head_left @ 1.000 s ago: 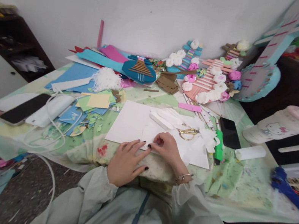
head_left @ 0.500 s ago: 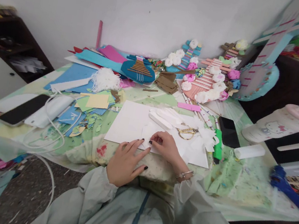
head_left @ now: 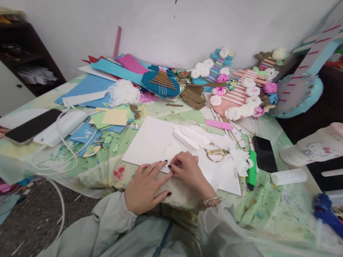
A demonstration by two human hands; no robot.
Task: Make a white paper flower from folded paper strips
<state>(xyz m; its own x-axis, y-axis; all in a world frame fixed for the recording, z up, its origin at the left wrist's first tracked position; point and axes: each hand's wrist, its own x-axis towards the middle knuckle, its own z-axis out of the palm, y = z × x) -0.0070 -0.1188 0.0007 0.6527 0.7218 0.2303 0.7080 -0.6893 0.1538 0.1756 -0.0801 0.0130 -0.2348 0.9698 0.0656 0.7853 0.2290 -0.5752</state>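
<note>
My left hand (head_left: pixel 147 186) lies with its fingers spread at the near edge of a large white sheet (head_left: pixel 147 140). Beside it on the right, my right hand (head_left: pixel 189 170) has its fingers pinched together over the sheet. What those fingers hold, if anything, is too small to make out. A smaller white paper piece (head_left: pixel 172 151) shows just beyond the fingertips. Gold-handled scissors (head_left: pixel 216 153) rest on the sheet beyond my right hand, near folded white strips (head_left: pixel 186 139) and white paper cutouts (head_left: pixel 237 157).
Paper scraps (head_left: pixel 115 117) and white string (head_left: pixel 125 93) lie left; decorated paper instruments (head_left: pixel 161 83) stand at the back. A phone (head_left: pixel 31 125) and white cable (head_left: pixel 70 153) are far left. Right are a green marker (head_left: pixel 252 168), another phone (head_left: pixel 265 154) and a tumbler (head_left: pixel 318 143).
The view has shifted slightly, so the table appears a little further right. My right hand's fingertips have moved slightly left and closer to my left index finger.
</note>
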